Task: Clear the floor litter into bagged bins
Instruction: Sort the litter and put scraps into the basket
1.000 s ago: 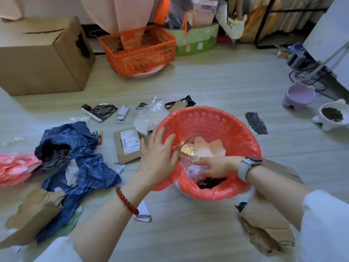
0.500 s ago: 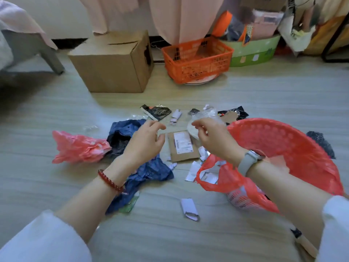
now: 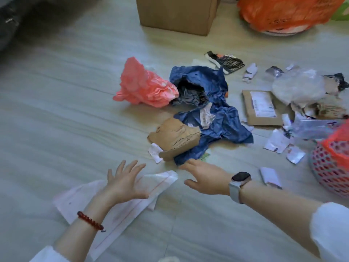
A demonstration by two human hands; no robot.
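Fingers spread wide and holding nothing, the left hand (image 3: 125,183) hovers over a flat white paper sheet (image 3: 120,210) on the floor, while the right hand (image 3: 204,176), also open, reaches toward the blue wrapper (image 3: 213,118) and torn cardboard (image 3: 176,138). Gathering appears under way; next, a grasp and a carry to the red-lined bin (image 3: 334,157) at right. The litter is crumpled, light and scattered.

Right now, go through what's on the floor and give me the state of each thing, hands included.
Left hand: open, fingers spread over the white paper bag.
Right hand: open, holding nothing.
White paper bag: flat.
Pink plastic bag: crumpled.
Blue wrapper: crumpled, torn open.
Cardboard scrap: torn, bent.
Labelled cardboard piece: flat, label up.
Cardboard box: upright.
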